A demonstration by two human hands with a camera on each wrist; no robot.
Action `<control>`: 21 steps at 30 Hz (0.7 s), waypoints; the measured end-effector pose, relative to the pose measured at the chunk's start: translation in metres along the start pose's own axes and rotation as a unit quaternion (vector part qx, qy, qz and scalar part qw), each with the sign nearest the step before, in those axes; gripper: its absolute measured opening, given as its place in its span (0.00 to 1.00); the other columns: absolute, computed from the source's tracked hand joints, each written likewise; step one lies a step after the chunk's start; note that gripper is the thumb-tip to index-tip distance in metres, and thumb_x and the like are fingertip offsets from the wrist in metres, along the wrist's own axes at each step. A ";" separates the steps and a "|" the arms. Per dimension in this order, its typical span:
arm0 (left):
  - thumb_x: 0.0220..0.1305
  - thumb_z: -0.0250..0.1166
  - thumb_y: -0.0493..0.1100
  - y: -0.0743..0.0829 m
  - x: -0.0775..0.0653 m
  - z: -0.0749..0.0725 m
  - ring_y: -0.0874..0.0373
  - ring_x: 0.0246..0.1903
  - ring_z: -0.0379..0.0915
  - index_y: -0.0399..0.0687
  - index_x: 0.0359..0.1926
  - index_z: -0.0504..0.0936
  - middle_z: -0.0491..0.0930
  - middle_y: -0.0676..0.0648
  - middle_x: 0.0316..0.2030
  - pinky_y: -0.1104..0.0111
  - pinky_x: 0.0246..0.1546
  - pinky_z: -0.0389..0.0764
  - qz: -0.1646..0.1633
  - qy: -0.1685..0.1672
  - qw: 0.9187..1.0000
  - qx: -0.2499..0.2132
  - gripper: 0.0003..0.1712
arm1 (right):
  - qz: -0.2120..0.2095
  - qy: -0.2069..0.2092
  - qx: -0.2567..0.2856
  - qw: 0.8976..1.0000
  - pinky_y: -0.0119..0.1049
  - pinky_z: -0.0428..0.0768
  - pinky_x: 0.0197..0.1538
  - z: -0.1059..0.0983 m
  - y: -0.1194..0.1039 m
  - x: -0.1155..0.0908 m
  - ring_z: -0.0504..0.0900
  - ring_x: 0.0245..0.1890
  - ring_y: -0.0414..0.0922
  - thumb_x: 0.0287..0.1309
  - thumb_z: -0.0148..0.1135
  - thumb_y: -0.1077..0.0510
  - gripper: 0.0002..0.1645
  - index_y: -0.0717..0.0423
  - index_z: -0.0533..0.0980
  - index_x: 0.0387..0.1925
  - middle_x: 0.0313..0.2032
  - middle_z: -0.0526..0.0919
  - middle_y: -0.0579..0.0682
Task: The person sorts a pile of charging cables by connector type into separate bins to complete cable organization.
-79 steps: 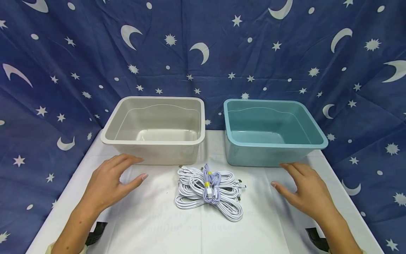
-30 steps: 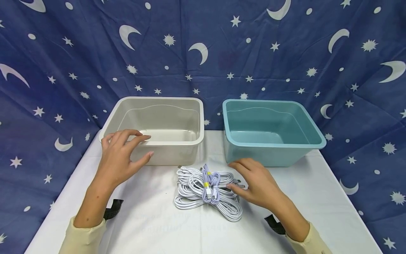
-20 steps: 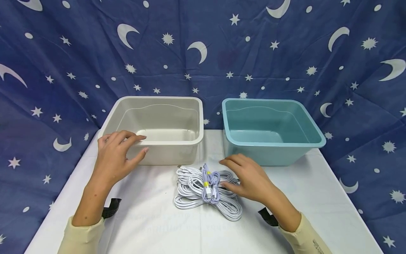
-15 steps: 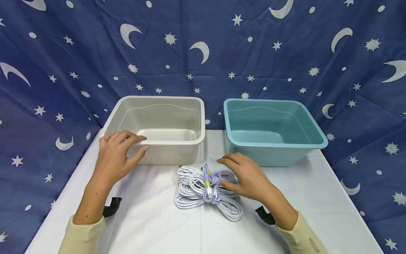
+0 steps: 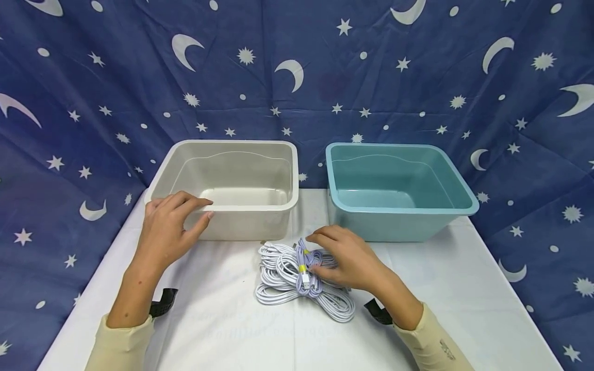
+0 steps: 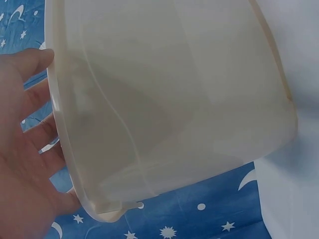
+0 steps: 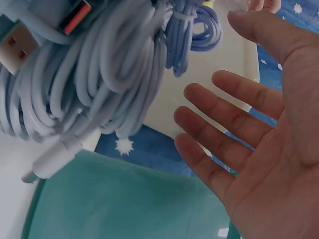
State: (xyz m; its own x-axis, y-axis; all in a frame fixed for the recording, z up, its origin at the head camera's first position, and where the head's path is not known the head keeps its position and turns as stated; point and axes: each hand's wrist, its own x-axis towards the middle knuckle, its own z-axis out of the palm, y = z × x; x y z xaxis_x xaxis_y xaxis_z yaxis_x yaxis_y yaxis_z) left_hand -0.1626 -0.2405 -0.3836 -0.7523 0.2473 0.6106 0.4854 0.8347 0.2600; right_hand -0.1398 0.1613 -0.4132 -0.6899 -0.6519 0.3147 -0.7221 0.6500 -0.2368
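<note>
A pile of coiled white cables (image 5: 278, 268) lies on the table, with a lilac cable bundle (image 5: 317, 290) tied with yellow on top. My right hand (image 5: 350, 257) reaches over the pile's right side, thumb and fingertips close around the lilac bundle. In the right wrist view the fingers are spread and relaxed, with white USB plugs (image 7: 17, 50) to their left. My left hand (image 5: 164, 232) is at the front left of the beige bin (image 5: 250, 225), its fingers overlapping the rim. The left wrist view shows these fingers loosely spread along the rim (image 6: 60, 124), holding nothing.
A teal bin (image 5: 385, 226) stands right of the beige one, with a gap between them. Both bins look empty inside. A dark blue cloth (image 5: 297, 46) with moons and stars hangs behind the table (image 5: 250, 340), which has a white cover.
My right hand has moved left from beside the teal bin to over the cables. The left hand rose to the beige bin's front rim, then stayed almost still. Cables and bins have not moved.
</note>
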 end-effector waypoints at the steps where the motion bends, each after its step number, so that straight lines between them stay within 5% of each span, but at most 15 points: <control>1: 0.67 0.75 0.45 0.000 0.000 0.000 0.47 0.44 0.82 0.51 0.48 0.91 0.85 0.49 0.41 0.40 0.53 0.68 -0.001 0.000 1.000 -0.001 0.11 | -0.002 -0.001 0.001 1.000 0.49 0.80 0.64 0.001 0.000 0.000 0.81 0.62 0.49 0.57 0.79 0.41 0.35 0.49 0.82 0.63 0.59 0.84 0.47; 21: 0.67 0.75 0.45 -0.001 -0.001 0.001 0.47 0.44 0.82 0.51 0.48 0.91 0.85 0.49 0.41 0.41 0.53 0.67 -0.004 0.001 1.000 -0.002 0.11 | -0.026 -0.016 0.016 0.999 0.44 0.82 0.61 0.016 0.001 0.002 0.84 0.53 0.45 0.57 0.79 0.47 0.20 0.51 0.87 0.49 0.47 0.87 0.44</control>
State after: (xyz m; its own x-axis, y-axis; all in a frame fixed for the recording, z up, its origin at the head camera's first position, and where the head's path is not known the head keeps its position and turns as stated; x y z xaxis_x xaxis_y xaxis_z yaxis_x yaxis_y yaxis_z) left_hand -0.1623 -0.2409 -0.3849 -0.7553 0.2404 0.6097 0.4815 0.8346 0.2675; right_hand -0.1421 0.1543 -0.4275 -0.6519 -0.6977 0.2972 -0.7583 0.6022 -0.2497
